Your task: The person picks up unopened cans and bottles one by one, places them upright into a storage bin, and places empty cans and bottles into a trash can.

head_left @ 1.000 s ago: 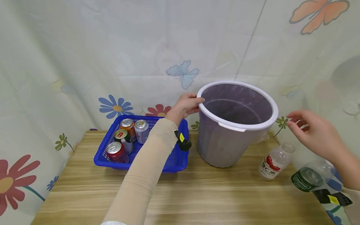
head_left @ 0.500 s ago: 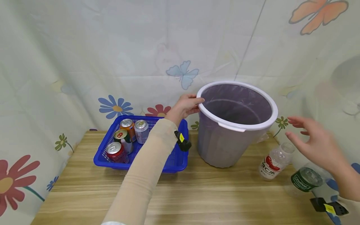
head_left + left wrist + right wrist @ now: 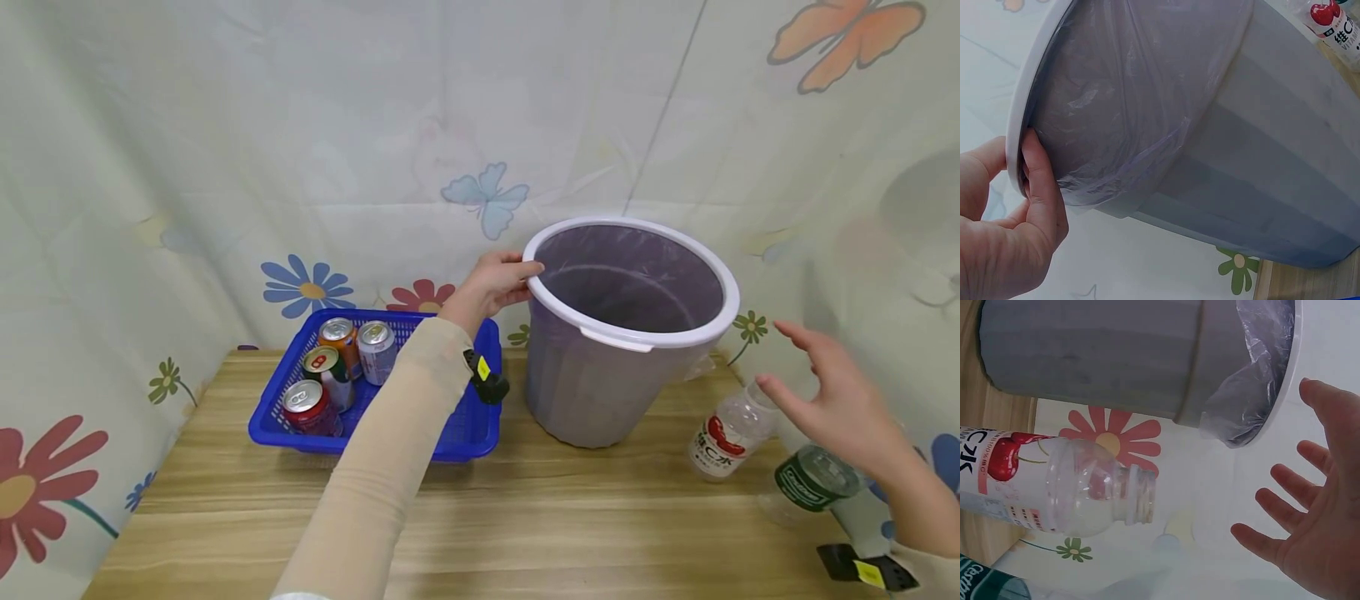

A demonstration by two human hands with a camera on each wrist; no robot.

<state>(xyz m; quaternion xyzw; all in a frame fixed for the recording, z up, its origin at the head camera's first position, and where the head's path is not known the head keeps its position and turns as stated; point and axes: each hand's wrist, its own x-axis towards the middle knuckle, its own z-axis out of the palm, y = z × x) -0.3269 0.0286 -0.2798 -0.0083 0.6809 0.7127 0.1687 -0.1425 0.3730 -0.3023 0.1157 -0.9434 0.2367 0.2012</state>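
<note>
A grey trash can [image 3: 592, 383] with a white rim and a thin purple plastic liner [image 3: 1129, 94] stands upright on the table. My left hand [image 3: 495, 285] pinches its rim on the left side, thumb and fingers on either side of the edge. Over on the right, my right hand [image 3: 843, 400] hangs with spread fingers and nothing in it. Below its thumb stands a clear plastic bottle with a cherry label [image 3: 726, 442], capless in the right wrist view. Beside that is a clear bottle with a green label [image 3: 806, 482], its top hidden behind the right hand.
A blue plastic basket [image 3: 480, 433] sits left of the trash can, partly covered by my left arm. Several drink cans [image 3: 322, 408] stand in its left part. A curtain printed with flowers and butterflies [image 3: 337, 167] hangs behind the wooden table [image 3: 570, 533].
My right hand has moved down toward the bottles, and its fingers have spread wider. The left hand stays on the rim; the trash can and basket stand as before.
</note>
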